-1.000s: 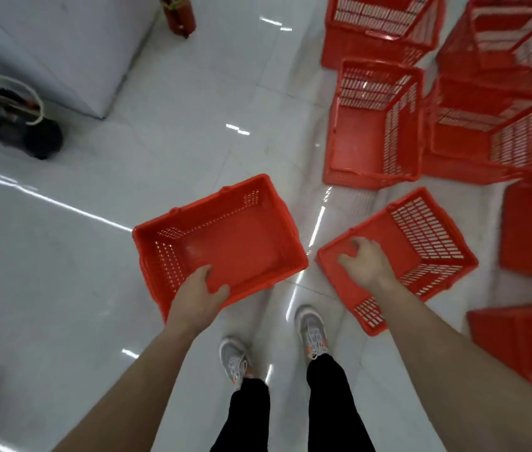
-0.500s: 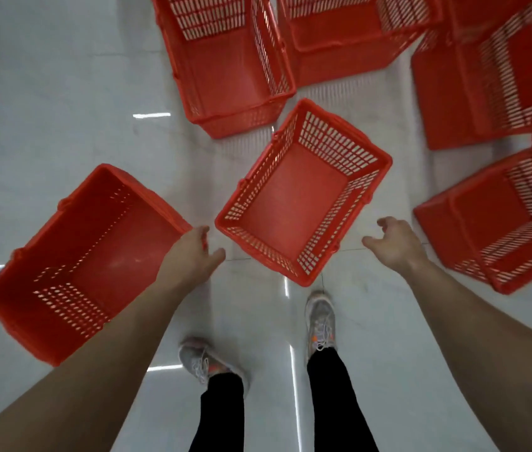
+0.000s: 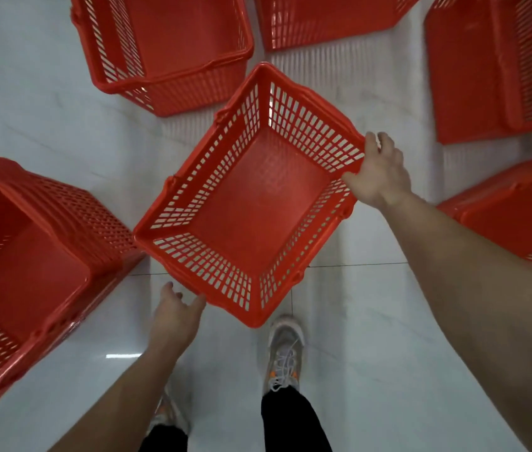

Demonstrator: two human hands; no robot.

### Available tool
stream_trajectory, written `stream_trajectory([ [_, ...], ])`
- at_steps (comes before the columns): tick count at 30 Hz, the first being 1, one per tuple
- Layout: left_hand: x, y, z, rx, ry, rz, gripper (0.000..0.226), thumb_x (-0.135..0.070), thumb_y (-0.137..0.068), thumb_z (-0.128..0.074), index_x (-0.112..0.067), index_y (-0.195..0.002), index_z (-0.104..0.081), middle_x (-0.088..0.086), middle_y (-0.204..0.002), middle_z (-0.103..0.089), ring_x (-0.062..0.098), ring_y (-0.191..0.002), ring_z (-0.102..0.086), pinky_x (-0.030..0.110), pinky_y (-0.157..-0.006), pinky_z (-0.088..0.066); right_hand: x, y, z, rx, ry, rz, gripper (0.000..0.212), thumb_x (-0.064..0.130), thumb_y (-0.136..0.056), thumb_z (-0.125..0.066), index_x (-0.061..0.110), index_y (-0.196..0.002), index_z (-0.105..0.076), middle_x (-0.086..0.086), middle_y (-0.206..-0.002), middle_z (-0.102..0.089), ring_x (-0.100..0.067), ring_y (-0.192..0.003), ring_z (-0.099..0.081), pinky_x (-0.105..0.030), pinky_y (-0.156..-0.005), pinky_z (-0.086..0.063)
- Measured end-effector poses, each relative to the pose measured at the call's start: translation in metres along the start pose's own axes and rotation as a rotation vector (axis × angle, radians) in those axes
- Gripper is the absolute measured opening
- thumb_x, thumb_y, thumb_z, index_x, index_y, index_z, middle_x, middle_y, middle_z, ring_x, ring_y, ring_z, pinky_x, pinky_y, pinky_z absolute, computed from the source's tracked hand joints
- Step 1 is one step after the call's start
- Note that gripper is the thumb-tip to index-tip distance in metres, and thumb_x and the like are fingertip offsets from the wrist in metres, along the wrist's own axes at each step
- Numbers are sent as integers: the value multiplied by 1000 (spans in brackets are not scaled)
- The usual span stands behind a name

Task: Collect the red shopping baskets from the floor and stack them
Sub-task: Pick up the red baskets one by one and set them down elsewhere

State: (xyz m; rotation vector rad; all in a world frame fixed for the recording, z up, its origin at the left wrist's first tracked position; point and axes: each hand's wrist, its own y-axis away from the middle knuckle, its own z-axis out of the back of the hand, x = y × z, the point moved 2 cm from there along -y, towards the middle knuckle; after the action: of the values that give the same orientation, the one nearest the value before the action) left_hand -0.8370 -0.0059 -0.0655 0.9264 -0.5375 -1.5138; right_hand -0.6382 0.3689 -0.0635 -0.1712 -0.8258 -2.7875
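We stand on a glossy white tiled floor (image 3: 372, 321), with open tile only around our feet and in narrow lanes between the baskets. The largest thing, a red slatted plastic basket (image 3: 26, 262) at far left, sits just beside the centre one, its rim nearly touching. More red lattice baskets crowd the top edge (image 3: 166, 50) and the right side (image 3: 499, 66); another pokes in at lower right (image 3: 519, 223). In the middle, a red perforated plastic shopping basket (image 3: 251, 197) sits tilted, mouth toward us, with a smooth solid bottom and gridded walls. Our right hand (image 3: 379, 171) grips its far right corner, fingers curled over the rim. Our left hand (image 3: 173, 314) is spread loosely, fingers touching the near rim, holding nothing yet. A grey laced sneaker (image 3: 284, 353) stands below the basket.
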Motion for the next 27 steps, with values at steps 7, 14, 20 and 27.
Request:
stream_trajectory([
  [7,-26,-25,-6,-71,169,-180,57,-18,-83,-73,-17,-133,-44,3,-117,-67,21,-102,-64,39,-90,-49,-24,2,-24,-22,75,-146,90,52,-78,-64,13,-148,-24,-20,-140,-35,-43,-128,-35,-51,-99,-39],
  [14,-39,-51,24,-184,69,-274,52,-17,-84,-68,-13,-131,-47,5,-119,-64,29,-109,-63,44,-93,-49,-81,91,-77,36,-135,-472,71,50,-86,-61,1,-135,-45,-23,-134,-53,-42,-120,-54,-47,-95,-46],
  [20,-37,-68,36,-262,-93,-227,45,-25,-95,-60,-6,-135,-52,19,-125,-65,40,-114,-59,42,-95,-42,-75,112,-94,-209,-445,-389,30,11,-94,-50,3,-123,-47,-23,-112,-65,-43,-99,-63,-33,-75,-37],
  [27,-27,-28,81,-437,42,-269,37,-29,-101,-50,-1,-123,-60,23,-115,-66,42,-108,-59,39,-86,-40,-41,145,-35,-360,-552,-328,38,15,-87,-51,8,-124,-58,-16,-115,-67,-37,-106,-61,-39,-89,-45],
])
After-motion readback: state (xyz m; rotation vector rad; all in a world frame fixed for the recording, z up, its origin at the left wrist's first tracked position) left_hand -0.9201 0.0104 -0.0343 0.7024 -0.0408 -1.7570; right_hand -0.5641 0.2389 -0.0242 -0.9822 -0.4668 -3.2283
